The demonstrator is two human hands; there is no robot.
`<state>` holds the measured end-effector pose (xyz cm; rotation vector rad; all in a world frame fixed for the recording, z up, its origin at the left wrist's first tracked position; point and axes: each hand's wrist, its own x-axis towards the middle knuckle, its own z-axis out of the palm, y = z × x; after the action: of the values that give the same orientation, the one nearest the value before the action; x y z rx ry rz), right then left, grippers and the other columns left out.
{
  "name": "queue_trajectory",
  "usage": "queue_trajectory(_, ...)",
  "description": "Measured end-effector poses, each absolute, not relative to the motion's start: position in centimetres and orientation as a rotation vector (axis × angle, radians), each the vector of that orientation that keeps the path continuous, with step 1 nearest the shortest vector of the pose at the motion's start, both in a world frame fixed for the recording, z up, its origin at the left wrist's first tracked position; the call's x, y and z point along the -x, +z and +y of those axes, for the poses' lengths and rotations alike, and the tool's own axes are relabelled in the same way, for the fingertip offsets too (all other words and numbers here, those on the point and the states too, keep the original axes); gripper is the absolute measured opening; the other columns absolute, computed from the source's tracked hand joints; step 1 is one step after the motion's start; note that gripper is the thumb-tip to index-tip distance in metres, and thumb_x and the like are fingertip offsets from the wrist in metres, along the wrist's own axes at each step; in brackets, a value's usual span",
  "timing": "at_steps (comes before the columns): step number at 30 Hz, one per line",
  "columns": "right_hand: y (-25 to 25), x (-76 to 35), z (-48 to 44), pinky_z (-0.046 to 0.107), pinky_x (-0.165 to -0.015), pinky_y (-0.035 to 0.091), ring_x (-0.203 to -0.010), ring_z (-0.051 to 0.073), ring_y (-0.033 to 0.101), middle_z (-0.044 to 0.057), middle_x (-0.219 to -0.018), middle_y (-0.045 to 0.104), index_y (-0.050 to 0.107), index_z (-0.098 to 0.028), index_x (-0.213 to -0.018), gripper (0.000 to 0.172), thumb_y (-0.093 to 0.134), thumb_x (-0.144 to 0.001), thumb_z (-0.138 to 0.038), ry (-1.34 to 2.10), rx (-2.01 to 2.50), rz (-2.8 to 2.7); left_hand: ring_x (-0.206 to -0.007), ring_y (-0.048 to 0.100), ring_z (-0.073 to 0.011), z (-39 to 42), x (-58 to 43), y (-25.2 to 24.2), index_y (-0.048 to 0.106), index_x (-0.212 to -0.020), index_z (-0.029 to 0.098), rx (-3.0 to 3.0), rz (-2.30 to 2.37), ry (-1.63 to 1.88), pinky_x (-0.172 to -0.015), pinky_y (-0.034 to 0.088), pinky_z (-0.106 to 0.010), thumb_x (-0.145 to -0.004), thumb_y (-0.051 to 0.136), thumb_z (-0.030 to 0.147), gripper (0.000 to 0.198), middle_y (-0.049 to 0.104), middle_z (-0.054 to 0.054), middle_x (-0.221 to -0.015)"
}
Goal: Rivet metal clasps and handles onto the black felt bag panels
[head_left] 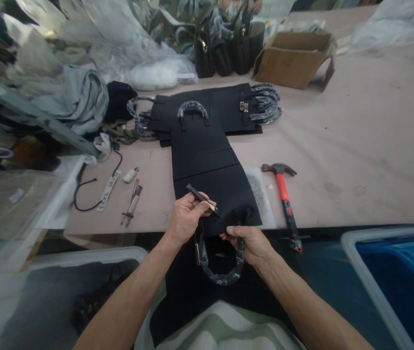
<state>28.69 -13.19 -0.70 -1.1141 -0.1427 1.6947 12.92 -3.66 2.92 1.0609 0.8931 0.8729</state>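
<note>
A long black bag panel point(207, 160) lies flat on the table, its near end hanging over the front edge. My left hand point(187, 218) is closed around a slim dark pen-like tool point(196, 192), whose tip points down at the panel near its front end. Whether the tip touches the surface I cannot tell. With thumb on top, my right hand point(252, 243) pinches the panel's near edge beside a plastic-wrapped handle point(225, 278) that hangs in a loop below the table edge. A second wrapped handle point(192, 105) stands out at the panel's far end.
Under the far end lie more black panels point(225, 104) with wrapped handles. A claw hammer point(283, 189) rests to the right, metal punches point(133, 204) to the left. Behind are a cardboard box point(294, 58), bags point(221, 43) and clear plastic point(155, 70). Bins point(378, 291) flank me.
</note>
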Motion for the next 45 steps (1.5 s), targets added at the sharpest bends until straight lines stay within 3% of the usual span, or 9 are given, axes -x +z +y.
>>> queue_trajectory(18,-1.0,-28.7,-13.2,0.027,-0.070,0.057,-0.064,0.017,0.065,0.007,-0.070,0.073,0.077,-0.013,-0.067,0.023,0.088,-0.049,-0.019,1.705,1.084,-0.122,-0.078,0.075,-0.0168,-4.2,-12.5,3.0,0.065,-0.095,0.014,-1.005,0.889,0.940,-0.069,0.062,-0.024,-0.081,0.079,0.034,0.028,0.078,-0.007,-0.088)
queue_trajectory(26,-0.7,-28.5,-13.1,0.027,-0.070,0.056,-0.063,0.017,0.065,0.007,-0.069,0.072,0.077,-0.012,-0.072,0.024,0.086,-0.051,-0.018,1.686,1.068,-0.124,-0.088,0.074,-0.0174,-5.2,-12.3,2.9,0.071,-0.096,0.017,-1.490,0.882,1.047,-0.084,0.060,-0.027,-0.089,0.068,0.022,0.009,0.077,-0.005,-0.094)
queue_trajectory(45,-0.4,-27.8,-13.0,0.028,-0.066,0.053,-0.060,0.017,0.064,0.008,-0.066,0.072,0.075,-0.012,-0.067,0.022,0.084,-0.048,-0.020,1.654,1.154,-0.090,-0.092,0.073,-0.0208,-6.0,-11.8,2.0,0.073,-0.098,0.021,-1.818,0.890,1.095,-0.086,0.058,-0.033,-0.088,0.065,0.018,0.013,0.077,-0.006,-0.097)
